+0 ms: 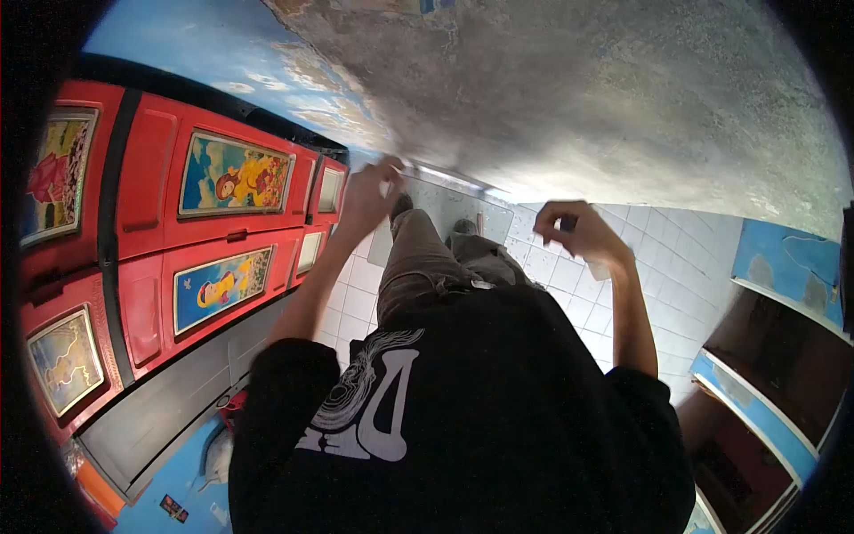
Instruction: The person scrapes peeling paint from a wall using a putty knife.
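Between red drawers [156, 178] and a grey wall [569, 107], standing over white tiles [636, 285] with both hands raised.
Fingers curled on left hand [369, 194], near the drawers, and on right hand [583, 233], out over the tiles; cannot tell whether gripping or slightly open. At the right fingers, a small dark patch [567, 223], too unclear to name, or to tell direction or long axis. Across a black shirt [525, 400], large pale lettering [384, 445], not surely readable; on the drawers, cartoon pictures [236, 173].
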A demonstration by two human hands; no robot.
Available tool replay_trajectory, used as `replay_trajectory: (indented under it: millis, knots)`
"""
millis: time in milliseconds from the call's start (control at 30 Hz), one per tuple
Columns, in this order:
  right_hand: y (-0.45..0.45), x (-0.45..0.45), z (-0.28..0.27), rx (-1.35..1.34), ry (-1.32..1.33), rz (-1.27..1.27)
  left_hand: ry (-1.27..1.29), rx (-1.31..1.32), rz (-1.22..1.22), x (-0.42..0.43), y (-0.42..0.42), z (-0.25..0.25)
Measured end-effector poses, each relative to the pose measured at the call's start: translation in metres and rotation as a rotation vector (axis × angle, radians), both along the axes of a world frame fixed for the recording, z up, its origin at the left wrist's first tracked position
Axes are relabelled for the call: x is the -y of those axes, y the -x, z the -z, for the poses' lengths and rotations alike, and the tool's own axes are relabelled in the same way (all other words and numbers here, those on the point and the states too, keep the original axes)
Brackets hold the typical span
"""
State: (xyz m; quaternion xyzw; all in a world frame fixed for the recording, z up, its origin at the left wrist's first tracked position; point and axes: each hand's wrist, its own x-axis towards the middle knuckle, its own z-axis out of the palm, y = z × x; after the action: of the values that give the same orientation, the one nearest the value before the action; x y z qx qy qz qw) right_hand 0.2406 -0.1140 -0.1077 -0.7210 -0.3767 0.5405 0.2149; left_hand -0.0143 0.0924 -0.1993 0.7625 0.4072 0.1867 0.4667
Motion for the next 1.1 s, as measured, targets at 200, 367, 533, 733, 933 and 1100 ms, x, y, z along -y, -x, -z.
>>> replay_trajectory:
  millis: [200,367,533,733,933,1100]
  knots:
    - [0.025,0.005,0.014,-0.166,-0.127,-0.327,-0.332,-0.928,0.084,-0.069,0.084,0.164]
    - [0.034,0.006,-0.003,-0.291,-0.101,-0.466,-0.398,-0.982,0.369,-0.049,0.086,0.18]
    - [0.032,-0.008,-0.007,-0.234,-0.078,-0.439,-0.12,-0.741,0.212,-0.045,0.04,0.126]
    - [0.041,-0.023,-0.017,0.03,-0.502,-0.141,0.625,-0.258,0.522,-0.022,-0.02,0.112]
    - [0.088,-0.031,-0.079,0.433,-1.147,-0.179,0.037,0.386,1.078,0.066,-0.058,-0.039]
    - [0.083,-0.001,-0.11,0.63,-1.339,-0.001,1.846,0.487,0.578,0.096,-0.134,-0.166]
